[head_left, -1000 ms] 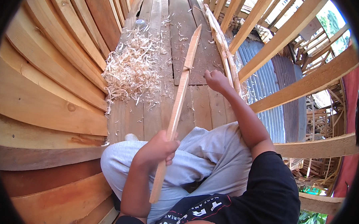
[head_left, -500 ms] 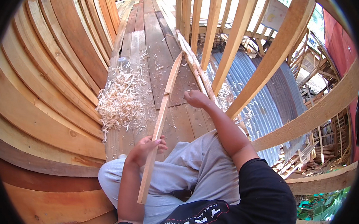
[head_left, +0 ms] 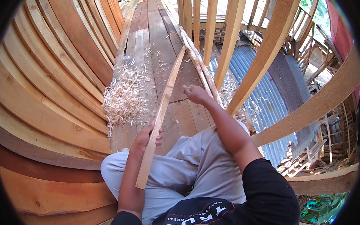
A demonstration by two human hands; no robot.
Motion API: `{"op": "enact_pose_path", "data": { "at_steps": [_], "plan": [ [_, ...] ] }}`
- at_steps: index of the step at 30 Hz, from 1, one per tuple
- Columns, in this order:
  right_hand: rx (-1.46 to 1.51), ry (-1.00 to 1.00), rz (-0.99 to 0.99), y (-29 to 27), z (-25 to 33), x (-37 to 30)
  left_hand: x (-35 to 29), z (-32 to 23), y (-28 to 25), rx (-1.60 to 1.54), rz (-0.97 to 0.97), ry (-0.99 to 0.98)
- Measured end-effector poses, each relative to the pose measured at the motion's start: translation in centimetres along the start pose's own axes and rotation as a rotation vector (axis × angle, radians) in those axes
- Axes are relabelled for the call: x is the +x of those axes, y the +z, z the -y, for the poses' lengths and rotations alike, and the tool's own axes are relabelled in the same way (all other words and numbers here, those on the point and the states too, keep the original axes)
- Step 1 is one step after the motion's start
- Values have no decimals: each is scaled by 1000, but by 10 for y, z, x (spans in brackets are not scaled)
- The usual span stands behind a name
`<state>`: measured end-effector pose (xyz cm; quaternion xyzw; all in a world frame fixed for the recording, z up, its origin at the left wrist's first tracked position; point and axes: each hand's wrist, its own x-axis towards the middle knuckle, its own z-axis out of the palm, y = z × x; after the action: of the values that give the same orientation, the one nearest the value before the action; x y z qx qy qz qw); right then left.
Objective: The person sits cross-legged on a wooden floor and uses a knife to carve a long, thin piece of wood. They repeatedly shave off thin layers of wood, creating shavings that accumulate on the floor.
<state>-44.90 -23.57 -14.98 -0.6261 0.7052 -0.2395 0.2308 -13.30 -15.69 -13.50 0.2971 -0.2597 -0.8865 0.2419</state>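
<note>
A long, pale wooden strip slants from over my lap to the plank floor, its far end tapering. Around its lower part my left hand is closed, the fingers showing on the right side of the wood. A small raised spot, perhaps a shaving, shows partway up the strip. My right hand is just right of the strip's middle, apart from it, with fingers curled in. Whatever that hand holds, if anything, is hidden. The near end of the strip lies above my grey trousers.
Curled wood shavings heap on the plank floor, by a small pale cylinder. Boards wall the left side. Peeled poles lie along the slatted railing; corrugated metal sheets lie beyond it.
My left hand and the strip have moved slightly forward, and the strip has rolled a little to show a broader face. My right hand has moved a little up and left.
</note>
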Motion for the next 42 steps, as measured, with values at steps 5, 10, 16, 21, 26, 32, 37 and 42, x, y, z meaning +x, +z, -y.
{"op": "enact_pose_path", "data": {
  "at_steps": [5,10,16,21,26,32,37,42],
  "plan": [
    [660,308,383,13,24,-10,-30,0,35,319,-95,7],
    [906,351,303,30,37,-13,-26,11,39,464,-24,18],
    [859,289,425,36,48,-13,-8,-1,48,54,-56,-41],
    [62,-111,67,41,59,-27,0,1,15,-161,57,-194],
    [-254,-326,-67,34,67,-38,-12,-7,37,232,-152,-152],
    [-224,-465,-246,51,44,-18,-9,-5,36,360,-235,-128],
    [-285,-481,-263,61,57,-25,-17,-2,43,361,-327,-144],
    [-267,-542,-84,69,90,-39,-20,-11,27,331,-379,-160]
  ]
}}
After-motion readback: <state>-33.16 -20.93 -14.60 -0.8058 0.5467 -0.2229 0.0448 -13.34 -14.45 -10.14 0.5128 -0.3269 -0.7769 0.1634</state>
